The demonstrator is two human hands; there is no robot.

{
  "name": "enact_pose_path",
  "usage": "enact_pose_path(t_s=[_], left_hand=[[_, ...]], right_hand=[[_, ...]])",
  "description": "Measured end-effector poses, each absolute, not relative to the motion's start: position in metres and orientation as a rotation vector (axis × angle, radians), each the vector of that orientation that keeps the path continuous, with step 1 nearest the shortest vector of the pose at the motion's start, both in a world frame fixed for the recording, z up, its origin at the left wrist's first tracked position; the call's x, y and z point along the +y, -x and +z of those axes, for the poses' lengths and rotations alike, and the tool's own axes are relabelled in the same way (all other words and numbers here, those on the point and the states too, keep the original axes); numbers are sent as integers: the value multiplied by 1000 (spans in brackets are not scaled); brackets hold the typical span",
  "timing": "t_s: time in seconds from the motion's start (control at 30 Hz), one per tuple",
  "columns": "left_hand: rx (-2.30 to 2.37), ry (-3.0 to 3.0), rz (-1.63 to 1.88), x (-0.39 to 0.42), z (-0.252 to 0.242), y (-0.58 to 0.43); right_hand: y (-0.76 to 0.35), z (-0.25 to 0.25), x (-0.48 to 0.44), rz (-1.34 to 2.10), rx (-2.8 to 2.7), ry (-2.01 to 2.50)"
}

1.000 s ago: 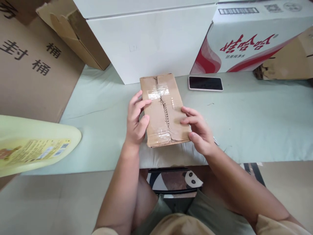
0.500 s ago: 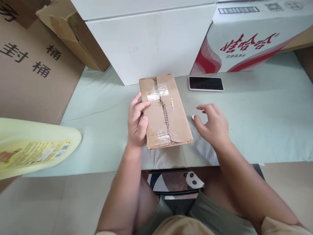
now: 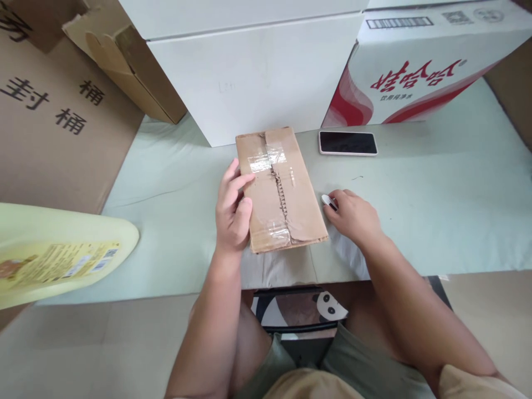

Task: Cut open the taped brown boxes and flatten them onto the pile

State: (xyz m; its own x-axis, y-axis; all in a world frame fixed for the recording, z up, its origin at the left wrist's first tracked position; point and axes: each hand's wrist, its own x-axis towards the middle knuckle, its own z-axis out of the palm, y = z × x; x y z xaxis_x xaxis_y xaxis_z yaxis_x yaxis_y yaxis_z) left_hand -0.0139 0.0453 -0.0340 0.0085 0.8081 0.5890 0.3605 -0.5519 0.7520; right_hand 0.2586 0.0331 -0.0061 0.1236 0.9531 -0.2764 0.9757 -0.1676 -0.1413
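Below the worktop's near edge, a panda-printed panel [image 3: 291, 318] shows between your knees, partly covered. Your right hand [image 3: 355, 216] has its fingers curled in on a small white-ended object [image 3: 327, 200]; they hide most of it, so you can't tell what it is. Your left hand [image 3: 233, 216] is half open, fingers bent against the left edge of the taped cardboard box [image 3: 266, 202], apparently steadying it. The box lies seam up on the cloth-covered worktop [image 3: 440, 199], between your hands; whether its near end is raised is unclear. Farther off, the phone [image 3: 348, 143] lies screen up, beyond your right hand. Behind, the white box [image 3: 257, 83] and the red-and-white water carton [image 3: 407, 83] are cut off by the frame.
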Motion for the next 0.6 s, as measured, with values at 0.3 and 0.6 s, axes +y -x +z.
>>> enact_pose_path(t_s=[0.3, 0.6], left_hand=[[1023, -1970, 1559, 12, -14, 11], [1084, -2319, 1156, 7, -5, 18]], right_hand=[[-256, -7, 37, -415, 2305, -2733], [-257, 32, 13, -1151, 2618, -3120]])
